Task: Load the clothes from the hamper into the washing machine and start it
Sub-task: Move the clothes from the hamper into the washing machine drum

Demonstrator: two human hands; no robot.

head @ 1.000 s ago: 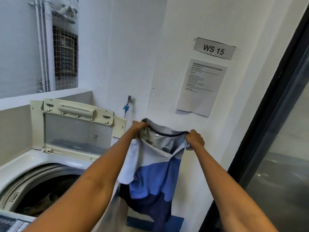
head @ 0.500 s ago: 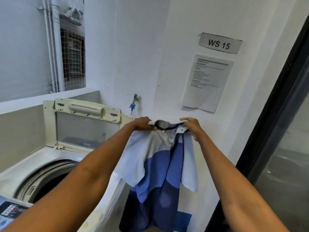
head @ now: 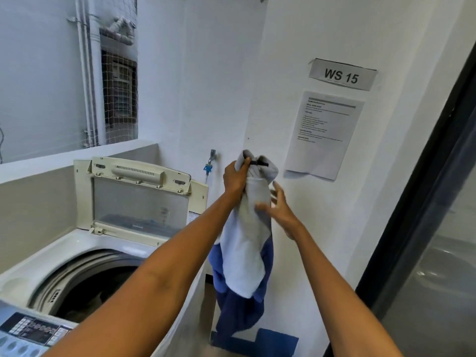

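Note:
A white, blue and navy shirt [head: 244,253] hangs bunched in the air to the right of the washing machine [head: 77,248]. My left hand [head: 235,177] grips its collar end at the top. My right hand [head: 279,210] is beside the cloth with fingers spread, its fingertips touching the shirt's side. The top-loading machine stands at lower left with its lid [head: 139,197] raised and its drum [head: 85,287] open; some dark clothing lies inside. The control panel [head: 33,328] is at the bottom left. The hamper is out of view.
A white wall with a "WS 15" sign [head: 342,74] and a printed notice [head: 324,132] is straight ahead. A blue tap [head: 208,166] sticks out of the wall behind the machine. A dark-framed glass door [head: 438,202] runs down the right. A blue mat [head: 257,341] lies on the floor.
The shirt was held spread by both hands at the collar. Now it is gathered into my left hand, and my right hand has let go and moved down along its side.

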